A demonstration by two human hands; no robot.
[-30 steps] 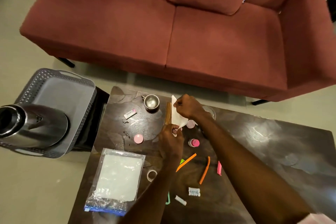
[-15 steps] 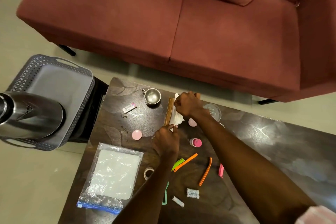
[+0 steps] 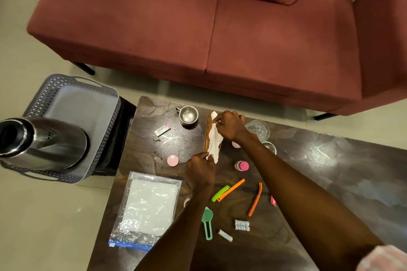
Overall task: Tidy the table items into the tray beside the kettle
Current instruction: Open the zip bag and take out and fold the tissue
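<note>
Sofa (image 3: 220,28), red-brown, fills the far side. Dark table (image 3: 330,171) sits near of it and runs to the right. Left of the table we see the grey lattice tray (image 3: 72,103), and the steel kettle (image 3: 44,141) standing on the tray's near part. Tray floor far of the kettle holds nothing.

Everything to tidy is on the table. Near left: clear zip bag (image 3: 147,207) with a white sheet inside, lying flat. Centre: our two hands work a white paper strip (image 3: 213,138), which lies along a wooden ruler (image 3: 207,132). Right hand (image 3: 229,125) pinches the far end of the strip, fingers curled on it. Left hand (image 3: 200,169) pinches the near end the same way. Strip is stretched between them, crumpled.

Far of the hands: small steel cup (image 3: 188,115), upright, handle to the left. Left of the ruler: eraser packet (image 3: 162,130), flat. Right of the right hand: clear glass bowl (image 3: 257,127), partly hidden by the forearm.

Small stuff: pink round lid (image 3: 172,160) just left of the left hand; pink-capped bottle (image 3: 241,165) on its side between the forearms. Nearer: green clip (image 3: 220,193) touching an orange stick (image 3: 231,189); second orange stick (image 3: 255,199) to the right, apart. Nearest: teal scoop (image 3: 207,222), two batteries (image 3: 241,225) side by side, small white tube (image 3: 225,235).
</note>
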